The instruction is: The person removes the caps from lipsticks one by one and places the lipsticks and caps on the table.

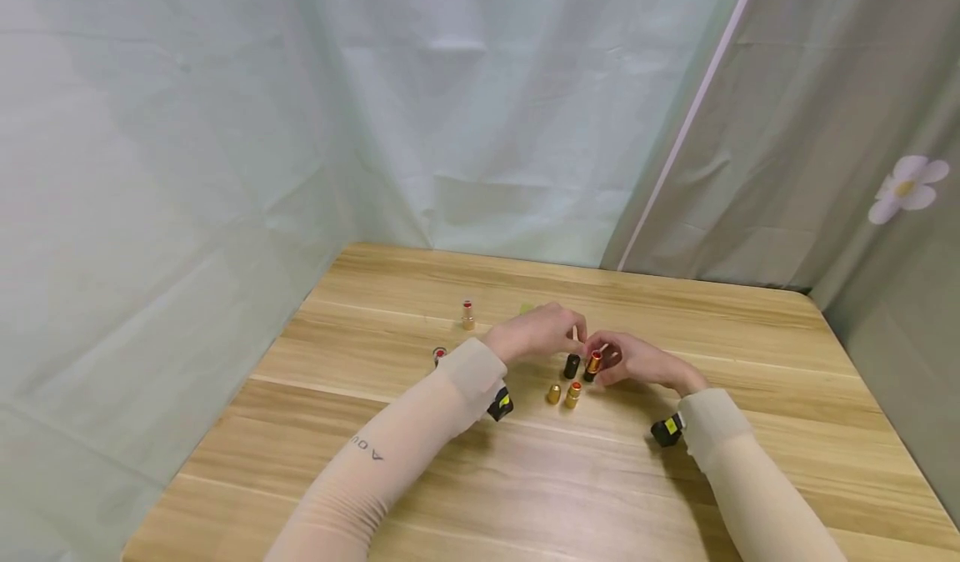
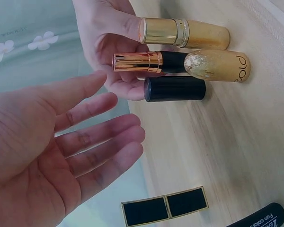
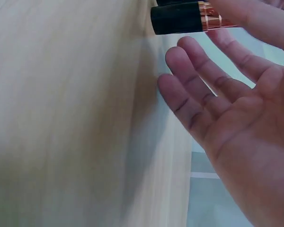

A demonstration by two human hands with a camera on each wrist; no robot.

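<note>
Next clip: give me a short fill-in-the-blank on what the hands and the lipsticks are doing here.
1. The right hand pinches a black and ____ lipstick tube.
2. The left hand holds ____; its fingers are straight.
3. The lipsticks stand on a ____ table.
4. The black cap stands ____ the held tube.

Missing words: copper; nothing; wooden; beside

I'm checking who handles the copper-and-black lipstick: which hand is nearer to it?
Right. The right hand pinches the copper-and-black lipstick standing on the table; the left hand hovers open just beside it, not touching.
</note>
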